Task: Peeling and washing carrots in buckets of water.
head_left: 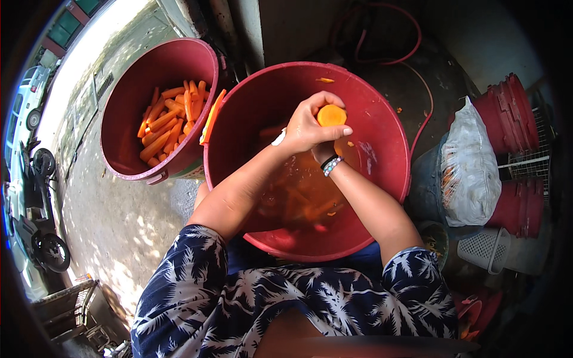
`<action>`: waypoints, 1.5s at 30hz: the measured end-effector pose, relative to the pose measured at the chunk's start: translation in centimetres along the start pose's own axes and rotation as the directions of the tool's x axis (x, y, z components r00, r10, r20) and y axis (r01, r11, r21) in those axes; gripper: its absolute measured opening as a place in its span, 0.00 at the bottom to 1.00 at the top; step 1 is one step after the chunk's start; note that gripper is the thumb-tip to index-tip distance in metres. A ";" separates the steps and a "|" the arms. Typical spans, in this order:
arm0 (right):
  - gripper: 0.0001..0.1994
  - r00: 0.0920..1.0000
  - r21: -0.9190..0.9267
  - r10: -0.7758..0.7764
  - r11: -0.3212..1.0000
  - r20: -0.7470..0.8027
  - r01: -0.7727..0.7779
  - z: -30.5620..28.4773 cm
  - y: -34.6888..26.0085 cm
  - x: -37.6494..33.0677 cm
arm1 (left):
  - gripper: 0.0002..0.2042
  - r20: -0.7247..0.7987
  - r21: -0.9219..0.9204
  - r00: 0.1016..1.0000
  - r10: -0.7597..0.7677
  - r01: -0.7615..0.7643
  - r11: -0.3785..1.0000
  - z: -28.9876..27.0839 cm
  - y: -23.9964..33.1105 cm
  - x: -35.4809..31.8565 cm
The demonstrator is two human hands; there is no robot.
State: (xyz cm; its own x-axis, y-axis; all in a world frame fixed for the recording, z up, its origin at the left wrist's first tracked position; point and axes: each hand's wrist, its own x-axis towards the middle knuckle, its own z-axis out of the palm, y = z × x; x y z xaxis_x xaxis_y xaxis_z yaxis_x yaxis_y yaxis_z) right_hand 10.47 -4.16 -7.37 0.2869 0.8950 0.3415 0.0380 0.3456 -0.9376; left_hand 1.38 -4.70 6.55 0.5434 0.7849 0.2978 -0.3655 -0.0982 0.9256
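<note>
My left hand [307, 126] is closed around an orange carrot [331, 114], held end-up over a big red tub [382, 128]. My right hand is mostly hidden beneath the left hand; only its wrist with a beaded bracelet [331, 165] shows, and what it holds is not visible. The tub holds water with more carrot pieces and peelings [310, 206] at the bottom. A second red tub [128, 98] to the left contains several peeled carrots [170, 116].
An orange-handled tool [212, 117] rests on the rims between the two tubs. At right sit a white plastic sack [471, 167], stacked red buckets [513, 113] and a white basket [486, 247]. Motorbikes [39, 203] and a white car [21, 113] stand at far left on concrete ground.
</note>
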 end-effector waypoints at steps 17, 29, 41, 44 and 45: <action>0.23 0.707 -0.370 0.507 0.858 0.494 -0.357 -0.6 -9.0 1.7 | 0.15 -0.483 -0.636 0.828 -0.284 -0.109 0.764 -6.8 -1.3 1.7; 0.30 0.501 0.064 0.423 0.713 0.755 -0.698 -2.8 -12.2 2.4 | 0.16 -0.118 -0.824 0.992 -0.046 -0.071 0.562 -6.4 1.1 1.0; 0.32 0.411 -0.079 0.696 0.556 0.589 -0.827 -2.4 -11.9 2.5 | 0.09 -0.257 -0.803 0.877 -0.406 0.039 0.594 -7.0 -1.4 1.6; 0.32 0.419 -0.009 0.684 0.529 0.597 -0.849 -3.0 -11.7 3.1 | 0.21 -0.296 -0.606 0.809 -0.508 0.252 0.755 -5.3 -0.7 1.7; 0.31 0.446 0.026 0.691 0.526 0.569 -0.850 -3.1 -11.8 3.3 | 0.21 -0.249 -0.516 0.821 -0.513 0.336 0.788 -4.2 0.1 1.4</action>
State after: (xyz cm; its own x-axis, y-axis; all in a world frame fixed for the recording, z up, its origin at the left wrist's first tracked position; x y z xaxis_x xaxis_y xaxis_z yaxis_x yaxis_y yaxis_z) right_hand 13.97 -6.18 4.63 -0.3904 0.7981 -0.4590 -0.2492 -0.5716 -0.7818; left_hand -1.08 -0.99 6.09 0.4456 0.8475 -0.2884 -0.4951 0.5017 0.7093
